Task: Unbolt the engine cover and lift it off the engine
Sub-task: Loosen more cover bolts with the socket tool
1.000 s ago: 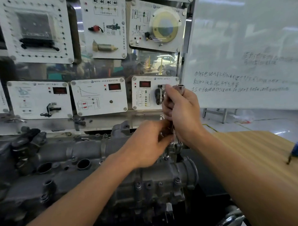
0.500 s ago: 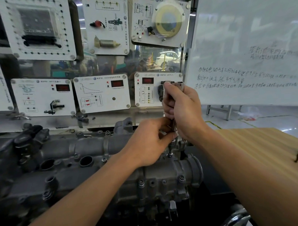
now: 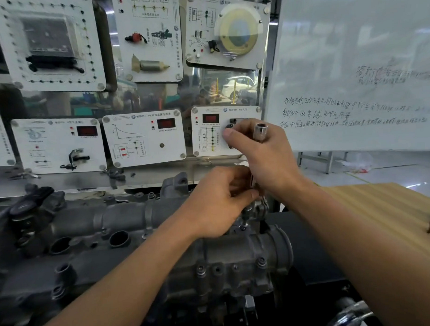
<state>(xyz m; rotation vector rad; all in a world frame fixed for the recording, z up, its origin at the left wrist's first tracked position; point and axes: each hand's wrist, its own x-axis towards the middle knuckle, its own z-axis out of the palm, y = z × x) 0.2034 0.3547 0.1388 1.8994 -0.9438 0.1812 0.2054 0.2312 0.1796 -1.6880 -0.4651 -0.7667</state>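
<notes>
- Your right hand has its grip clamped round the upright wrench, whose socket end pokes out above your fist. Held that high, it should give you leverage to twist the shaft.
- Your left hand pinches the shaft low down, grip closed on it just above the bolt. This is most likely to keep the tip straight while the other hand turns.
- I cannot tell whether the tip is seated on the bolt, because your fingers hide the joint.
- The cover lies on the engine, directly below both hands and stretching off to your left. Nothing shows it raised, so I judge the unbolting unfinished.
- The bolt sits at the cover's far right end, which is why both arms reach that way.
- The tabletop to your right is near, a fair place for loose bolts and later the cover.
- Keep the shaft vertical, since a tilt could let the tip slip off the head.
</notes>
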